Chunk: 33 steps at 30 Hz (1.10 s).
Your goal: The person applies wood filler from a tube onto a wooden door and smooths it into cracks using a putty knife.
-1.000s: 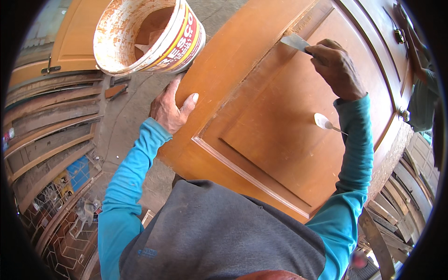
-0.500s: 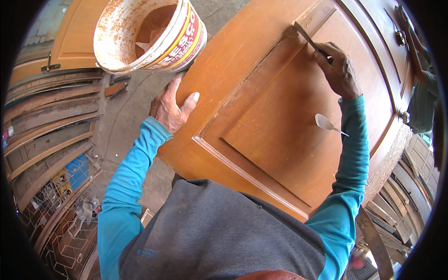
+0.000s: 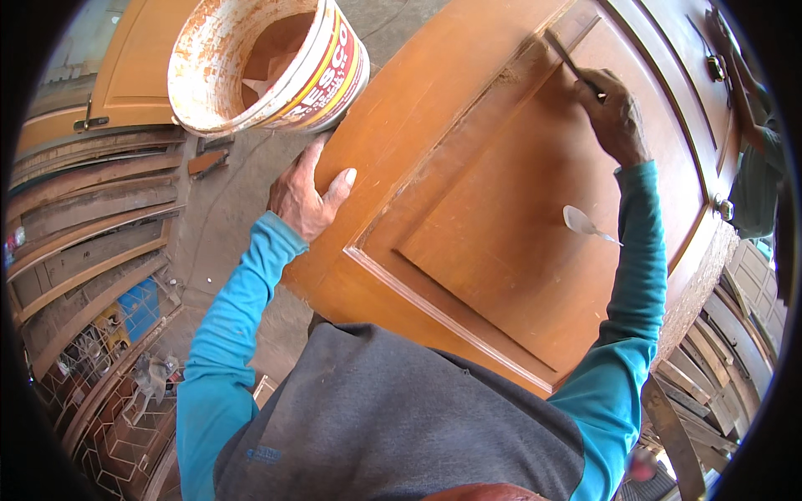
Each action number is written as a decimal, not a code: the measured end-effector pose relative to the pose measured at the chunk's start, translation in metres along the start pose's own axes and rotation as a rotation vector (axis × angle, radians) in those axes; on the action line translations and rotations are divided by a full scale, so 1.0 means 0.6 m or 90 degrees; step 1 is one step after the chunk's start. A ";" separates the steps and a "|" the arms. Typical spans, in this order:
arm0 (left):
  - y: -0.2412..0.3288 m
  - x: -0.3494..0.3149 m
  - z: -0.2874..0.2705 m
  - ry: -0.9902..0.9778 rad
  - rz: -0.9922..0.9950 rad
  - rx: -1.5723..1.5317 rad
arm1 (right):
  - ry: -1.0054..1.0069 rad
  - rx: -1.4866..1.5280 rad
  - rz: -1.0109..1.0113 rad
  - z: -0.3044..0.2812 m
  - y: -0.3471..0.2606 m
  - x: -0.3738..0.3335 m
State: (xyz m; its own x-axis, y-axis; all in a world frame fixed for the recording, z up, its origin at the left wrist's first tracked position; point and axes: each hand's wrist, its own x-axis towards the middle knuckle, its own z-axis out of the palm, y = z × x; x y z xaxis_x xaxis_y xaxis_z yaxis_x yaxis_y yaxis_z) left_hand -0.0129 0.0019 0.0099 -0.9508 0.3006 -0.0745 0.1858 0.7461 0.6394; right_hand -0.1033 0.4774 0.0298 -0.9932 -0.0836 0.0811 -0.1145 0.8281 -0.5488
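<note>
A wooden panel door (image 3: 493,225) with an orange-brown finish lies in front of me. My left hand (image 3: 307,196) grips its left edge, thumb on top and the other fingers partly hidden at the rim. My right hand (image 3: 614,117) is closed around a thin, dark, flat-tipped tool (image 3: 565,55), like a chisel or scraper. The tool's tip is at the long groove beside the raised panel, toward the far end. Light brown crumbs (image 3: 508,77) lie along that groove. A small whitish piece with a thin pointed tip (image 3: 578,220) is on the panel, left of my right forearm.
A white bucket (image 3: 205,75), stained inside and holding brownish material, stands beyond my left hand. Stacked wooden boards (image 3: 92,196) and wire mesh (image 3: 117,434) are at the left. More boards (image 3: 710,367) lie at the right. Another person (image 3: 756,192) is at the far right edge.
My right hand and the tool have shifted a little to the right. More loose crumbs show along the groove. My left hand has stayed in place.
</note>
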 end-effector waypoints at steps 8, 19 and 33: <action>-0.001 -0.003 0.000 -0.014 -0.012 -0.024 | -0.129 0.047 -0.021 0.000 -0.070 -0.040; -0.008 -0.004 0.003 -0.006 -0.002 -0.001 | -0.143 0.086 -0.076 -0.005 -0.079 -0.052; 0.000 -0.001 -0.001 -0.004 0.001 -0.009 | -0.149 -0.073 -0.152 -0.019 -0.101 -0.032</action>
State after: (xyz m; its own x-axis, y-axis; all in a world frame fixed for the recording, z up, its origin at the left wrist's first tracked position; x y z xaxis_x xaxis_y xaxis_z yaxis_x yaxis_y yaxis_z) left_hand -0.0124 0.0015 0.0105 -0.9492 0.3048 -0.0779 0.1833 0.7371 0.6505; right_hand -0.0769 0.4350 0.0714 -0.9182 -0.3961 -0.0045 -0.3540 0.8256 -0.4393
